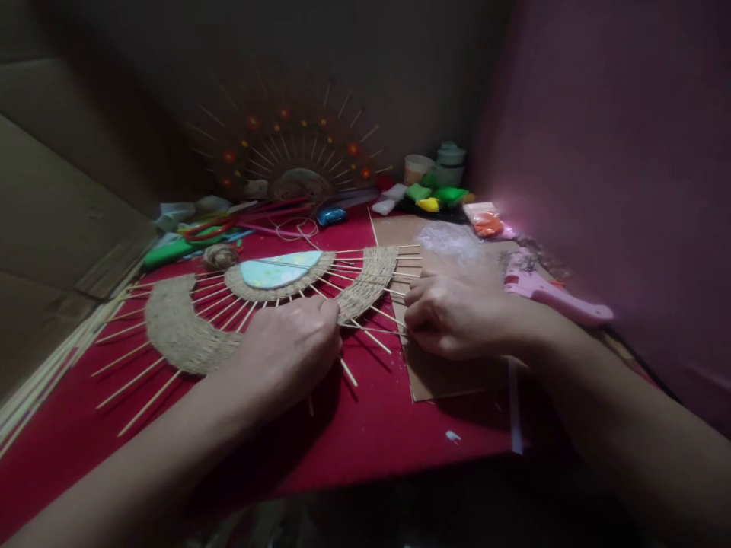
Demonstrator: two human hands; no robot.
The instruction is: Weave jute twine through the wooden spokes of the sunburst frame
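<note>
Sticks [34, 403] lie loose along the left edge of the red tabletop [400, 449]. Fan [171, 323], woven band on radiating spokes, lies mid-tabletop, its right spoke tips over cardboard [457, 380]. Twine ball [220, 257] sits at its far side. Left hand [302, 331] curls over the fan's near middle; fingertips hidden, cannot tell its grip. Right hand [437, 316], fingers folded closed, holds a strand [374, 330] stretched taut. Pink glue gun [551, 293] lies beyond the right forearm.
</note>
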